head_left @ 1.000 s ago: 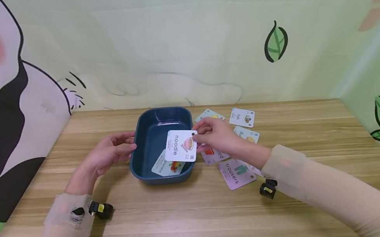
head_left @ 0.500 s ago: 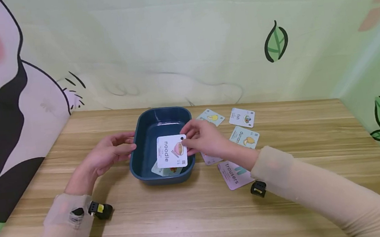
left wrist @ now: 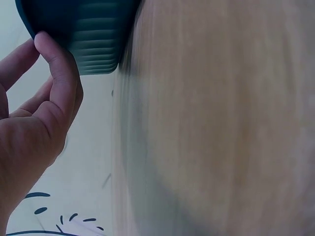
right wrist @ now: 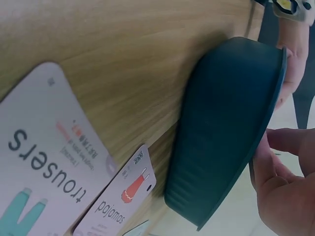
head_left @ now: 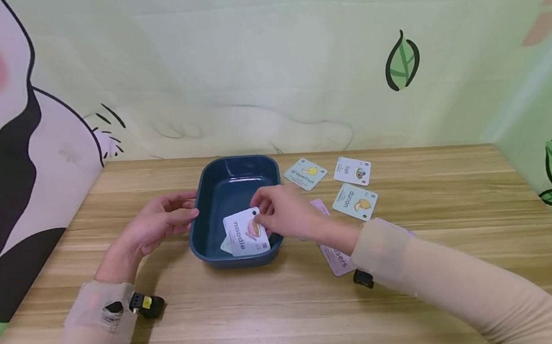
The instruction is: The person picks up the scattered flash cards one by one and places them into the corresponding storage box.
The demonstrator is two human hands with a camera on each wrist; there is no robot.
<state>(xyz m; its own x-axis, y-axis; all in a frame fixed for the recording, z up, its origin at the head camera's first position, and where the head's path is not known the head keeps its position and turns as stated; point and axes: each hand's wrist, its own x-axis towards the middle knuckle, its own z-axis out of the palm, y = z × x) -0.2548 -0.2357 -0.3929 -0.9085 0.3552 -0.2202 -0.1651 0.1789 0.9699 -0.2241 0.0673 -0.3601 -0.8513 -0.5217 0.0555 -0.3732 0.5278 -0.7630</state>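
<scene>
A dark blue rectangular bin [head_left: 198,252] stands on the table. Its outer wall is touched by the fingertips of my left hand [head_left: 159,222], whose fingers look relaxed; in the left wrist view the hand [left wrist: 44,103] meets the bin near the rim. Inside the bin's near end, my right hand [head_left: 288,213] pinches the corner of a white noodle flashcard [head_left: 242,235] between thumb and fingers. Beneath it lies another flashcard [head_left: 225,246], mostly covered. The right wrist view shows the right hand [right wrist: 290,182] at the rim, with the bin wall hiding most of the card.
Right of the bin lie a grapefruit card [head_left: 305,174], a fish card [head_left: 352,170], a durian card [head_left: 355,201] and a trousers card [head_left: 336,259], the last partly under my right forearm. A pajamas card [right wrist: 118,196] shows in the right wrist view. A printed backdrop [head_left: 295,67] stands behind the table.
My right hand has moved left and toward the near end, lowering the noodle card into the bin over the other card. The left hand and bin have stayed put.
</scene>
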